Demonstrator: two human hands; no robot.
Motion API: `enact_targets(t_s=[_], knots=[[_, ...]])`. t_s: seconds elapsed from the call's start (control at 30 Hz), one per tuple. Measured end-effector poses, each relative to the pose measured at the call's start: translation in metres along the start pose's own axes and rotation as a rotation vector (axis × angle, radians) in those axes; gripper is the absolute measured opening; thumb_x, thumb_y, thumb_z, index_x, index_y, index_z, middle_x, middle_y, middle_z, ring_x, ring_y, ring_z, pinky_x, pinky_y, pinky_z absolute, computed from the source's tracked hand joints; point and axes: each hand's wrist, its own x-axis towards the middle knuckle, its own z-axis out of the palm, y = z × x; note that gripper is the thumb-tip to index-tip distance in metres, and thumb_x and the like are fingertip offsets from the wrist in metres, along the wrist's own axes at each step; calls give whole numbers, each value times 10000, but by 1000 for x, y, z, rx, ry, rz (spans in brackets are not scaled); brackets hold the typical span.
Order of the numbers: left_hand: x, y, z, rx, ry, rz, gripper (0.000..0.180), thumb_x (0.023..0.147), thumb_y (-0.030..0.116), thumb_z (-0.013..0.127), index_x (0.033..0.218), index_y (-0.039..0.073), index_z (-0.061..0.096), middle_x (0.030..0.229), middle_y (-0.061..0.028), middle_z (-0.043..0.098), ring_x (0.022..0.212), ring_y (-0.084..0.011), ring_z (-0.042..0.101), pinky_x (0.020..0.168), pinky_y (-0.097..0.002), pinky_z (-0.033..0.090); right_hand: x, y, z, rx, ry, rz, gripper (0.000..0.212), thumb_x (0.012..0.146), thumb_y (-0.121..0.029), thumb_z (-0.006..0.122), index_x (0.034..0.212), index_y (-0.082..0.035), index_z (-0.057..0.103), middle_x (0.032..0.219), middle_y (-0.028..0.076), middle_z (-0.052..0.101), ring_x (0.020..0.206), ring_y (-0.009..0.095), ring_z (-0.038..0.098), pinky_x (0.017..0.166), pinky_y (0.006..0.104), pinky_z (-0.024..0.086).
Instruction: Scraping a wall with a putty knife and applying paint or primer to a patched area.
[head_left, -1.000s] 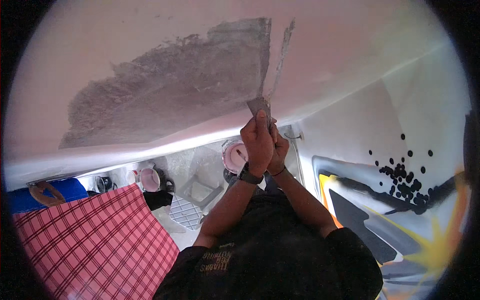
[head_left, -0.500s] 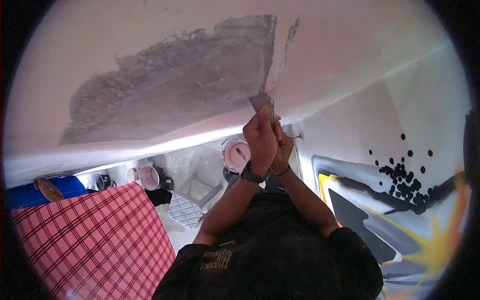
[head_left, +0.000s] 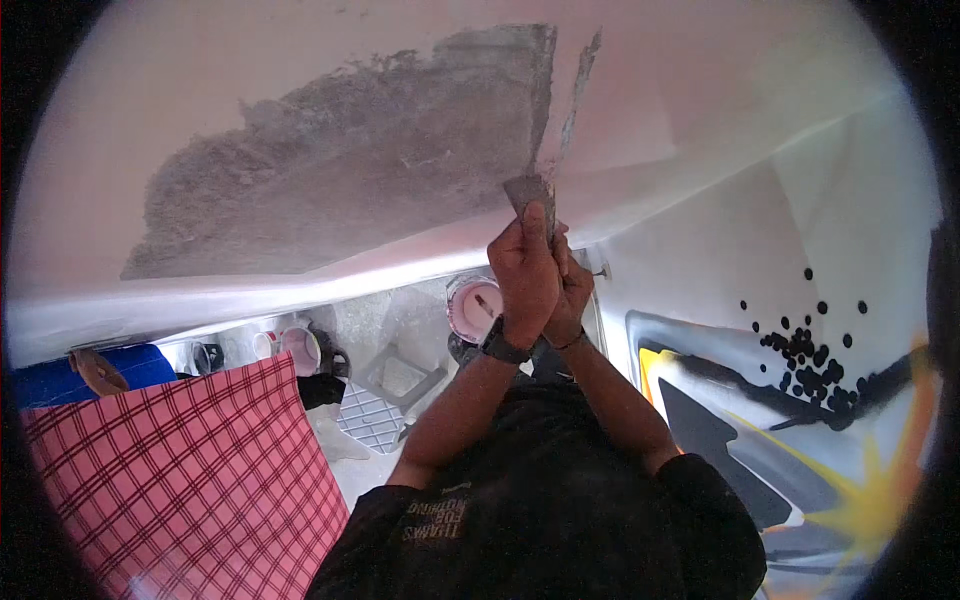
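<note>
Scraper [head_left: 526, 189] pinched by left hand [head_left: 524, 272]; right hand [head_left: 572, 292] pressed alongside, its grip unclear

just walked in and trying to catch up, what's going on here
A person in a black shirt is holding a flat grey blade up at the pinkish wall, by the lower right corner of a rough grey patch. The left hand grips it, thumb along its face; the right hand is close against the left, its grip partly hidden. Below stands a bucket with pink stuff inside, and a pink checked surface is at left.
</note>
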Motion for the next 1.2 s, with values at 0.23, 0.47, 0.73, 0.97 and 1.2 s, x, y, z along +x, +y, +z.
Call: enact_targets(t_s=[0.23,0.47,0.73,0.97,1.2], knots=[[-2,1,10,-1,23,-15,420,1002,271,464,727,-23,582,528,-24,513,423,-76,454,395,-233,337,1,-8,-10,-36,-11,10,338,927,-193,538,1102,94,574,846,119,640,805,88,538,710,284,480],[-7,1,16,67,47,32,424,1000,276,467,735,-31,588,544,-47,540,426,-95,474,440,-243,383,2,-15,-16,-173,-52,216,341,925,-181,528,1147,73,578,973,185,678,905,129,618,772,298,500],[-8,0,15,30,5,-67,450,998,314,464,727,-28,574,544,-52,541,431,-105,488,424,-241,382,-1,-17,-10,-76,73,24,383,927,-149,517,1251,55,528,1010,206,674,907,150,629,745,315,507],[-5,3,13,-25,27,5,426,994,273,483,687,-10,566,524,-13,516,419,-62,451,391,-220,343,-3,-16,-7,-78,12,181,391,932,-138,508,1272,56,510,1078,208,658,979,162,620,785,318,504],[-1,2,-2,33,9,-53,454,998,303,465,716,-34,578,534,-53,538,418,-96,472,409,-241,360,-8,-6,6,-74,36,57,409,927,-158,533,1276,54,505,1047,173,672,904,101,585,757,282,495]])
